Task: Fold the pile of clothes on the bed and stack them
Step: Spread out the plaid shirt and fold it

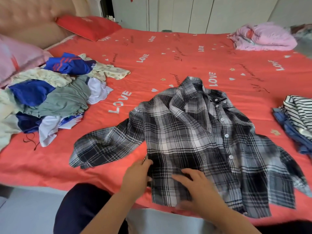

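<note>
A black, grey and white plaid shirt [190,132] lies spread front-up on the red bed [152,65], collar away from me, one sleeve stretched out to the left. My left hand [136,178] pinches the shirt's left side seam near the hem. My right hand [200,188] rests flat on the lower front of the shirt, fingers apart. A loose pile of unfolded clothes [47,98] in blue, grey-green, white and cream sits at the left. A small stack of folded clothes [297,119], striped on top of blue, lies at the right edge.
A red pillow [87,26] and a pink pillow [15,58] lie by the padded headboard [30,19] at the left. A pink bundled blanket [263,38] is at the far right corner. White wardrobe doors [194,12] stand behind the bed. Grey floor [25,211] lies below the near edge.
</note>
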The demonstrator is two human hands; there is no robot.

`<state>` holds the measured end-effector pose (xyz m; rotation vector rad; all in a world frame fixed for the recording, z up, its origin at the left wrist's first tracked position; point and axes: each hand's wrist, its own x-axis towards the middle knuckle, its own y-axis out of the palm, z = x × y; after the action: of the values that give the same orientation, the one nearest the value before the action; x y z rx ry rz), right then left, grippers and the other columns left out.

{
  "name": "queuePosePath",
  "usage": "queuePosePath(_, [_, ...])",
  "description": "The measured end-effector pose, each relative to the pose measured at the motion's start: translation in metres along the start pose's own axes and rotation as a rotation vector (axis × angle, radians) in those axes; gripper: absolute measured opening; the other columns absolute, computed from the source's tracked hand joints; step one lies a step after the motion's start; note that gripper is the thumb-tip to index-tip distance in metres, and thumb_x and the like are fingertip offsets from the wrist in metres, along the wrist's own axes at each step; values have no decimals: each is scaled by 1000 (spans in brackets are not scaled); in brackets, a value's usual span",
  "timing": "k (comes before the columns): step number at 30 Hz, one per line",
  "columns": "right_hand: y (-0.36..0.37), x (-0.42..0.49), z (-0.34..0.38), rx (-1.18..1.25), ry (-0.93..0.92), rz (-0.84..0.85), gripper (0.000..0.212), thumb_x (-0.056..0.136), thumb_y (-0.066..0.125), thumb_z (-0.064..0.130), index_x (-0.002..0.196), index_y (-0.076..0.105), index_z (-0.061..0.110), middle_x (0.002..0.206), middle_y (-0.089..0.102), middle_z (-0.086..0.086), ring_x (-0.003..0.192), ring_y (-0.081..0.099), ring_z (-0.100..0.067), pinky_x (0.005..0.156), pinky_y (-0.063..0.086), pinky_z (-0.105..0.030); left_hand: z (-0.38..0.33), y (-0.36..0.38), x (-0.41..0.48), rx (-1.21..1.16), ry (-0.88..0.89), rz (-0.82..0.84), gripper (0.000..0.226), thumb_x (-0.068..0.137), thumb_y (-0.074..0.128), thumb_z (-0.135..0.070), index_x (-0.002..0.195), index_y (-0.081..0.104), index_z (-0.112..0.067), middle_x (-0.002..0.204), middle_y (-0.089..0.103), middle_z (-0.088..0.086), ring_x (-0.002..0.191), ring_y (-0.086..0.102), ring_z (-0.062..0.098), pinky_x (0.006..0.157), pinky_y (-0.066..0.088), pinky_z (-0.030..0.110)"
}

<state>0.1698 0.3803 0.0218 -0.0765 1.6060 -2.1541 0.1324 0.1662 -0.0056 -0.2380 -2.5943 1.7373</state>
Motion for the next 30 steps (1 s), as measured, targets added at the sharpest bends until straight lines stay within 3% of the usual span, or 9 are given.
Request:
queuePosePath(3, [13, 1, 5, -211, -45, -22, 87, 52, 67, 68, 131, 40, 42, 131, 47, 3, 117, 49, -24, 89, 48, -42, -5, -6, -1, -127, -52, 17, 31, 87, 53, -8, 114, 51, -23, 79, 52, -10, 74, 53, 9, 69, 42, 24])
queuePosePath(6, [17, 8, 6, -136, -45, -293, 35, 57, 68, 38, 92, 65, 37, 78, 57, 13, 70, 58, -11, 55, 48, -23, -8, -17, -6, -466, -112, -55, 26, 83, 63, -4, 86, 52, -28, 67, 51, -10, 62, 48, 3, 64, 40, 17])
queuePosePath(12, [-33, 1, -7, 573, 130, -442, 21, 84, 65, 16, 72, 68, 34, 71, 63, 24, 78, 58, 7, 69, 39, -12, -2, -40, -32, -1665, -391, 191, 17, 77, 67, -1, 93, 61, -4, 85, 62, 15, 72, 57, 22, 60, 48, 28])
queuePosePath(14, [-46, -1, -8, 739, 168, -480, 22, 86, 62, 16, 73, 69, 33, 77, 68, 22, 82, 60, 7, 70, 40, -6, -4, -38, -44, -1779, -503, 314, 12, 79, 64, -4, 90, 67, 0, 86, 66, 18, 72, 60, 26, 57, 50, 28])
queuePosePath(16, [-48, -1, -10, 734, 208, -476, 24, 86, 62, 17, 68, 66, 32, 78, 69, 16, 81, 61, 0, 69, 41, -9, -7, -27, -51, -1492, -610, 309, 22, 87, 52, -2, 74, 69, -5, 71, 64, 13, 60, 57, 20, 52, 48, 23])
queuePosePath(19, [-42, 0, -11, 734, 296, -473, 21, 87, 61, 18, 69, 66, 26, 83, 68, 11, 84, 61, -10, 75, 44, -21, -10, -16, -53, -460, -428, 198, 28, 89, 56, -14, 66, 48, -28, 67, 51, -5, 71, 49, 14, 62, 35, 23])
queuePosePath(23, [-45, 2, -9, 866, 367, -524, 20, 89, 58, 21, 73, 68, 23, 83, 69, 8, 86, 62, -13, 84, 48, -33, -28, -16, -52, -331, -196, 35, 15, 84, 65, -27, 90, 51, -26, 83, 48, -8, 89, 51, 18, 75, 38, 25])
queuePosePath(26, [-51, 4, -6, 918, 374, -550, 21, 91, 56, 23, 74, 69, 24, 84, 70, 5, 87, 63, -18, 82, 48, -34, -47, -7, -50, -40, -35, -84, 71, 72, 62, -60, 131, 43, -25, 123, 47, -7, 120, 44, 17, 99, 35, 31])
queuePosePath(30, [-53, 4, -5, 965, 363, -552, 21, 91, 56, 22, 74, 69, 24, 85, 70, 1, 88, 63, -19, 79, 47, -31, -70, 3, -40, 180, 24, -143, 87, 49, 48, -82, 108, 63, -20, 91, 65, -7, 83, 64, 18, 69, 52, 36])
